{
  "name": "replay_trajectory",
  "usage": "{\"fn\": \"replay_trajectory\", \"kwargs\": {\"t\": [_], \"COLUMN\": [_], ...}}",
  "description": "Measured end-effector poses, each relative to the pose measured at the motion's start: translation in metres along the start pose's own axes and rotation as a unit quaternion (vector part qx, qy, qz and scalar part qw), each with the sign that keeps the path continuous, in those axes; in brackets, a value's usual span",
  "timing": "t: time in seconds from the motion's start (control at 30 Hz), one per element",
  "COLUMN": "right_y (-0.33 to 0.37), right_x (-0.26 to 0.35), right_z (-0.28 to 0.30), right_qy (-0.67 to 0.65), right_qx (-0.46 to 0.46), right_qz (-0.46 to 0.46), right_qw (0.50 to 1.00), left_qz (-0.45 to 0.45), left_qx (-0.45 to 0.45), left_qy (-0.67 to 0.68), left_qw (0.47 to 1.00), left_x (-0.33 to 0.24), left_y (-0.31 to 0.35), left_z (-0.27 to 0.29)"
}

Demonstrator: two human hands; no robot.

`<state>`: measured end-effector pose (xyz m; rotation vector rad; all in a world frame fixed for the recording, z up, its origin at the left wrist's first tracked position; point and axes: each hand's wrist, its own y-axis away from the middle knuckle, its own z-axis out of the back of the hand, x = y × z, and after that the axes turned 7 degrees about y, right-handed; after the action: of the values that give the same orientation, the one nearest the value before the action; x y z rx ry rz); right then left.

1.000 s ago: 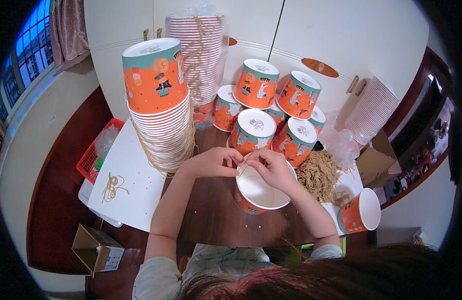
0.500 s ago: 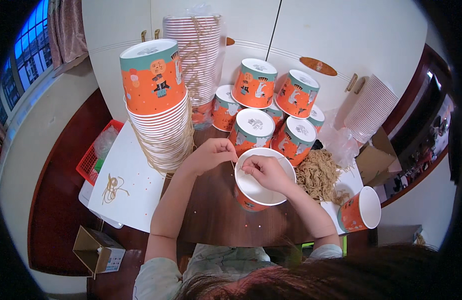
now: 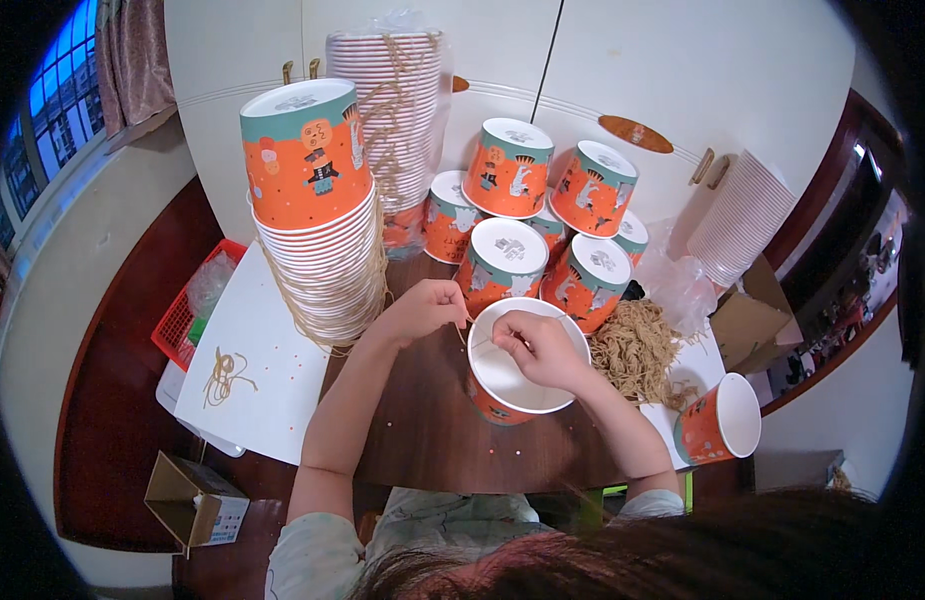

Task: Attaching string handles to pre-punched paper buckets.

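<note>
Brown wooden counter (image 3: pixel 412 440): orange paper bucket (image 3: pixel 514 383), seemingly half-strung; left fingers (image 3: pixel 454 296) pinch tan string (image 3: pixel 459 336), right fingers (image 3: pixel 508 331) curl (hold unclear).

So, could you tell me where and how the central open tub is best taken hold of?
Probably by the near wall of the central open tub, just under its rim, coming from the near side. Its mouth faces up and that wall is uncovered, while upturned tubs crowd its far side and thin cord hangs at its left.
</note>
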<state>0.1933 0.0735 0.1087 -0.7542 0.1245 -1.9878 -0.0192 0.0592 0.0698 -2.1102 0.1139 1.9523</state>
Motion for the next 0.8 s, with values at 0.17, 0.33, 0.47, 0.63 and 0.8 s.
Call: {"fn": "replay_trajectory", "kwargs": {"t": [0.17, 0.33, 0.47, 0.63, 0.8], "right_y": [0.002, 0.020, 0.050, 0.093, 0.109], "right_x": [-0.001, 0.031, 0.058, 0.078, 0.078], "right_z": [0.003, 0.015, 0.008, -0.049, -0.102], "right_qy": [-0.074, -0.054, -0.028, -0.024, -0.023], "right_qx": [0.053, 0.050, 0.044, 0.154, 0.092], "right_qz": [-0.052, -0.049, 0.033, 0.048, 0.020], "right_qw": [0.995, 0.996, 0.998, 0.987, 0.995], "left_qz": [0.010, 0.015, -0.011, 0.009, 0.057], "left_qx": [0.018, 0.084, 0.045, -0.023, -0.065], "left_qy": [-0.021, -0.229, -0.208, -0.209, -0.163], "left_qw": [1.000, 0.970, 0.977, 0.978, 0.983], "left_x": [-0.001, -0.023, -0.033, -0.032, 0.002], "left_y": [0.001, 0.015, 0.029, 0.038, 0.076], "left_z": [-0.004, -0.003, -0.005, -0.013, -0.016]}}
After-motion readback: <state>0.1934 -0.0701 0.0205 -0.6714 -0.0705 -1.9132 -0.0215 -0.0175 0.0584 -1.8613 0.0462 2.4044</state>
